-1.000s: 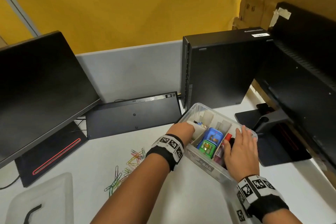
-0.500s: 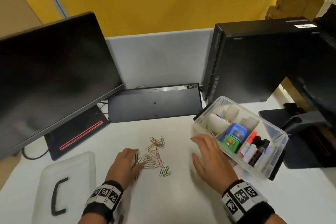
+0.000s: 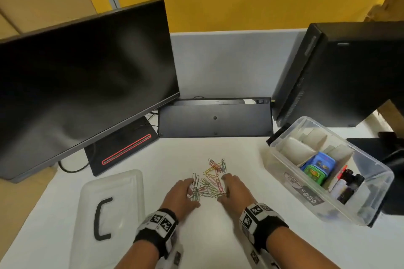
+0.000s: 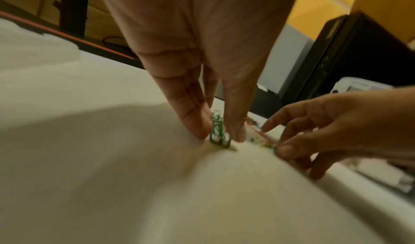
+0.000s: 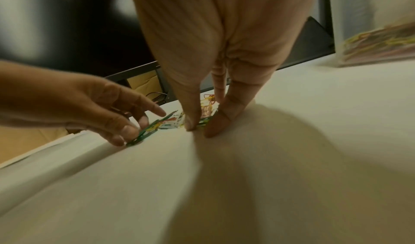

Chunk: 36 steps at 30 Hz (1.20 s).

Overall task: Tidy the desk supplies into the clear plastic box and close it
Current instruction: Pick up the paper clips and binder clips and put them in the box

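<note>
Layout around the paper clips [image 3: 213, 178] on the desk [image 3: 218, 236]

Lid [image 3: 112, 209] lies left, open box [image 3: 328, 170] right, keyboard [image 3: 215, 118] behind; left hand [image 3: 181, 195] and right hand [image 3: 235, 193] flank the pile, touching it.

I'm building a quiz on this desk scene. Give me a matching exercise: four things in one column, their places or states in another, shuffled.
1. paper clips
2. lid
3. clear plastic box
4. left hand

a. open, beside the computer tower
b. loose on the desk between both hands
c. pinches green clips
d. flat on the desk, handle up

Pairs: 1-b, 2-d, 3-a, 4-c
</note>
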{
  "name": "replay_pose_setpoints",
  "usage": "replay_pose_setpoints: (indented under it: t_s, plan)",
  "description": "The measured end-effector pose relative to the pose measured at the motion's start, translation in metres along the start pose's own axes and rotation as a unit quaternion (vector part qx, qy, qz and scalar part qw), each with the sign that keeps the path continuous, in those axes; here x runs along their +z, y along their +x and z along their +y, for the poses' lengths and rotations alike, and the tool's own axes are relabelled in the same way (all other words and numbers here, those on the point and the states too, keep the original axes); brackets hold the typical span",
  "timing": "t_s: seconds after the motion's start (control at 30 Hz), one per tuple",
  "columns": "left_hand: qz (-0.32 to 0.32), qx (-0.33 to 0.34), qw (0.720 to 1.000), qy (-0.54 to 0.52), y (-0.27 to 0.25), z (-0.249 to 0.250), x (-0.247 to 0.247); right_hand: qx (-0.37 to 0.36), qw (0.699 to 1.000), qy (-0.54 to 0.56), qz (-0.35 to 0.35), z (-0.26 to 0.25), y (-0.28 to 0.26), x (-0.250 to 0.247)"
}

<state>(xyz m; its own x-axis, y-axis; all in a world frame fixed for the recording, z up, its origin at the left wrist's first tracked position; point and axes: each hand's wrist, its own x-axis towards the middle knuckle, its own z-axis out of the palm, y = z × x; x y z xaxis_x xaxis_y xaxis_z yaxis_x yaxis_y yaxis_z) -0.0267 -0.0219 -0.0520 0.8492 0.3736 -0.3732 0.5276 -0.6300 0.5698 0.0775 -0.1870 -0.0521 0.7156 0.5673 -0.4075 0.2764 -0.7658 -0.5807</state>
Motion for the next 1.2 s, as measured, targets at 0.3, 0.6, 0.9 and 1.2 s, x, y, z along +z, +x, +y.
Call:
replay_pose_setpoints:
  t_s: [0.3,0.6,0.9,1.2]
  plan:
    - [-0.078,0.142,0.963,0.215,0.03,-0.007,-0.02,0.0,0.99,-0.141,0.0,-0.011,0.004,0.012]
    - [-0.027,0.189,0.964,0.187,0.034,0.001,-0.01,-0.072,0.978,-0.176,0.086,-0.012,0.013,0.034]
    - [0.005,0.155,0.975,0.16,0.02,-0.004,-0.01,-0.071,0.975,-0.192,0.086,0.004,0.006,0.017]
    - [0.096,0.086,0.992,0.008,0.003,-0.005,-0.017,-0.053,0.985,0.132,0.102,0.007,-0.014,-0.035]
